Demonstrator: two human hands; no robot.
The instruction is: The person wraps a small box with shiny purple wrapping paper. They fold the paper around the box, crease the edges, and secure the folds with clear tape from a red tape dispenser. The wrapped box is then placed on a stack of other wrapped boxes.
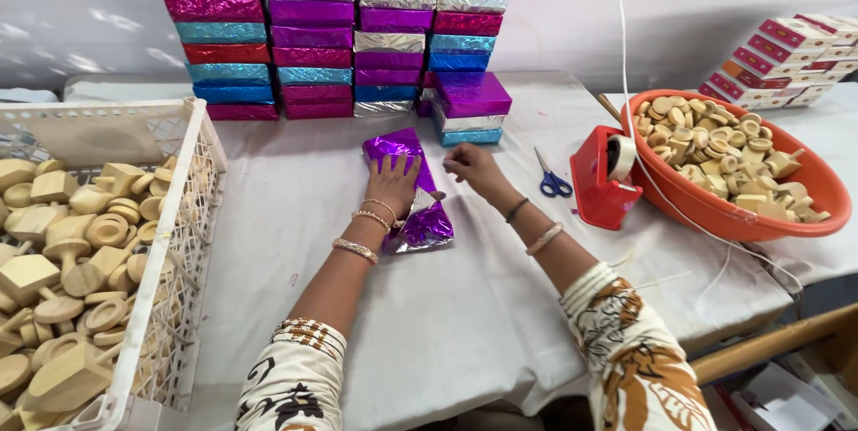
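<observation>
Head view: the left hand lies flat, fingers spread, pressing down on a purple foil-wrapped box that rests on the white-covered table, near the middle and somewhat toward the far edge. Its grip is open, palm on the wrapping, closed around nothing. The near end of the box shows loose, crinkled foil with its silver underside turned up. The right hand sits just beside the box on its right side, fingers bent and pinched at the foil edge; whether they actually clamp the foil I cannot tell. Both wrists wear bangles, and the sleeves are cream with a brown and black print.

Along the far edge of the table stands a stack of wrapped boxes in purple, pink, blue, red and silver foil, with a shorter pile in front of it, just beyond the right hand. Blue-handled scissors lie to the right of that hand, near a red tape dispenser. Past the dispenser, toward the right edge, an orange basin holds small wooden pieces. At the left edge a white plastic crate is filled with wooden toy parts. Red and white cartons are piled at the far right corner.
</observation>
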